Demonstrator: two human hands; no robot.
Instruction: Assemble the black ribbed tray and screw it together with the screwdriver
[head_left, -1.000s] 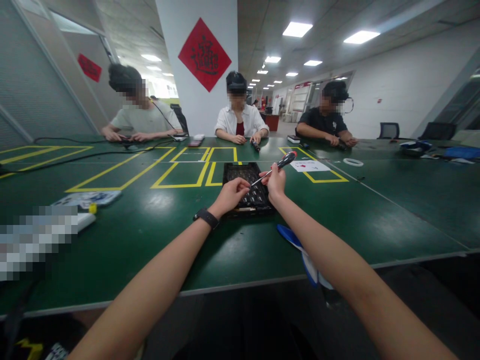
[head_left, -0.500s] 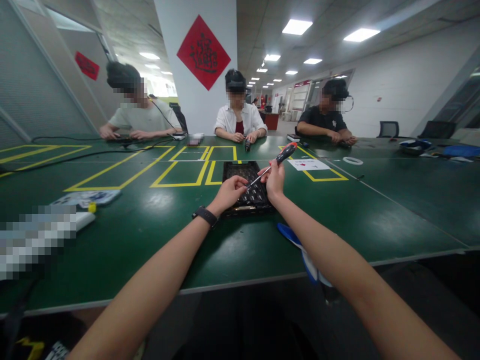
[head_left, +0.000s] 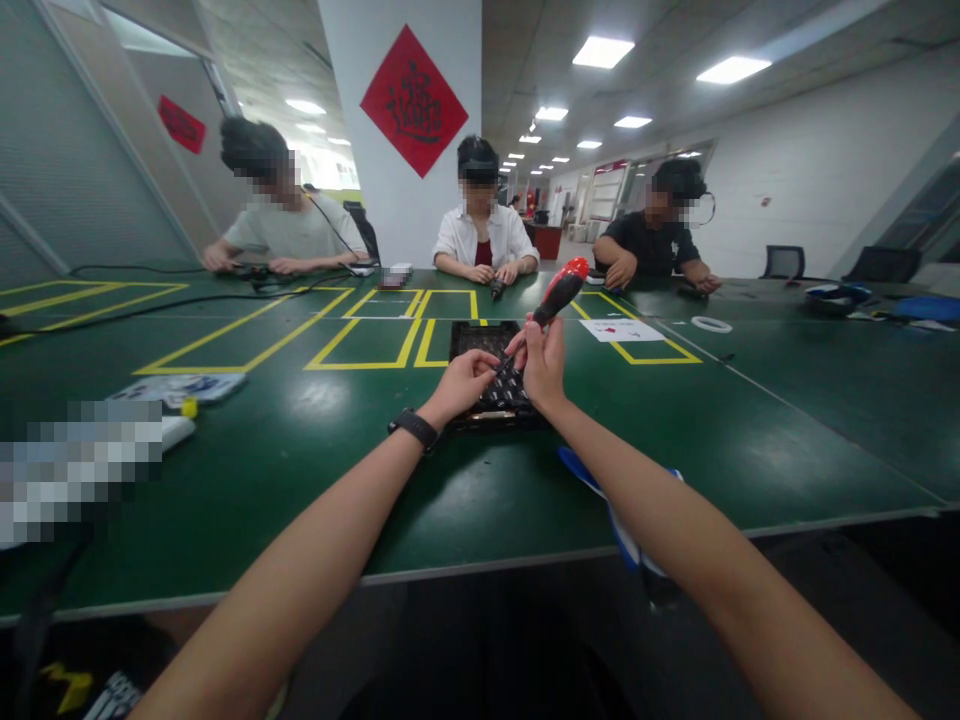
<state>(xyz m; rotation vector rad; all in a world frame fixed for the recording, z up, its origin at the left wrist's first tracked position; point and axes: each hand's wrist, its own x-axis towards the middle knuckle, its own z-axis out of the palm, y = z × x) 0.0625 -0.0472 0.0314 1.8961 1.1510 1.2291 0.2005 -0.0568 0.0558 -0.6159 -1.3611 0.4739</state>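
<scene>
A screwdriver (head_left: pixel 559 296) with a black and red handle slants down to the left, its red end up. My right hand (head_left: pixel 545 368) is closed around its lower part, and its tip reaches the fingers of my left hand. Those fingers on my left hand (head_left: pixel 461 388) are pinched together; whatever lies between them is too small to make out. Both hands are over an open black case (head_left: pixel 463 342) on the table, with rows of small shiny metal pieces inside. The wrist of my left arm wears a dark watch (head_left: pixel 415 429).
The green table (head_left: pixel 360 480) carries yellow tape outlines. A blue and white object (head_left: pixel 626 535) lies partly under my right forearm. A paper sheet (head_left: pixel 619 331) and white ring (head_left: pixel 711 324) lie to the right. Three people sit opposite. A black cable (head_left: pixel 180 325) crosses the left side.
My right hand has tilted the screwdriver more upright, its handle end rising and moving left. My left hand keeps its pinch over the case. The view has shifted slightly.
</scene>
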